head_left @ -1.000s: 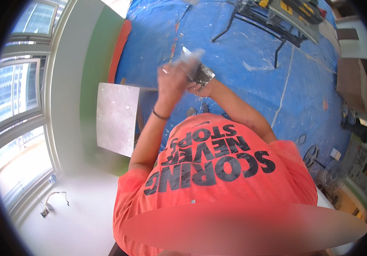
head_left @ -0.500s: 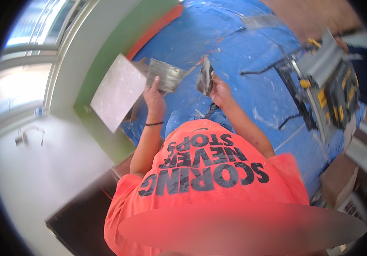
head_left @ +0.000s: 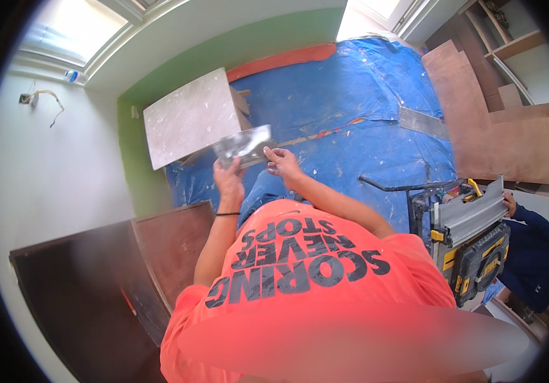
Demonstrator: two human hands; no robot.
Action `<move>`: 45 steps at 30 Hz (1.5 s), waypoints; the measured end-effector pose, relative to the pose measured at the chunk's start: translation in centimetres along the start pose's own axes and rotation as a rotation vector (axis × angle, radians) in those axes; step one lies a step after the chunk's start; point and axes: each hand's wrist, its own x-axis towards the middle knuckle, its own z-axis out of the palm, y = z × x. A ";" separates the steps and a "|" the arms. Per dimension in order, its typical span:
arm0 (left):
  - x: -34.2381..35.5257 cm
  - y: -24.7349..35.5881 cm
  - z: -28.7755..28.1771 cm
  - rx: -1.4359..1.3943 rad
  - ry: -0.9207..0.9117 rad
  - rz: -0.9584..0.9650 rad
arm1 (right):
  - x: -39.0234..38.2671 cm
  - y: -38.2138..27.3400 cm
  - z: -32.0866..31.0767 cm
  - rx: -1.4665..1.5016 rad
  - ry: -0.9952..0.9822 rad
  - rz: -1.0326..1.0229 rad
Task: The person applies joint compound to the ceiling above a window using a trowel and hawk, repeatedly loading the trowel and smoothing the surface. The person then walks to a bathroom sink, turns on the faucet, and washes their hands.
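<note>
In front of my body, a shiny, smeared rectangular metal plate, like a flat filling scraper, is held up between my hands. My left hand grips its lower left edge, thumb on the near face. At the right end, my right hand pinches, with thumb and forefinger against the metal. The plates lie so close together and blurred that I cannot separate a second one from the first. Just beyond my left hand stands a pale, white-spotted board.
Paint-flecked blue sheeting covers the floor. At right, a person in dark sleeves grips a yellow-and-black table saw. Brown wooden panels lie at the far right; a dark brown cabinet-like panel stands at lower left.
Half a second ago my hands were apart, each holding a metal plate. My right hand has moved left to meet the left one. The view has swung rightward, showing more of the other person.
</note>
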 end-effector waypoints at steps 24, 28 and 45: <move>49.6 -3.5 5.9 0.968 -0.597 -0.710 | 2.8 8.5 -20.4 0.728 1.328 -0.094; 59.2 2.1 16.7 0.791 -0.591 -0.520 | 7.1 10.7 -14.0 0.745 1.100 0.048; 55.9 -2.9 27.1 1.274 -1.071 -0.503 | 18.1 -9.4 -26.4 0.588 1.030 0.089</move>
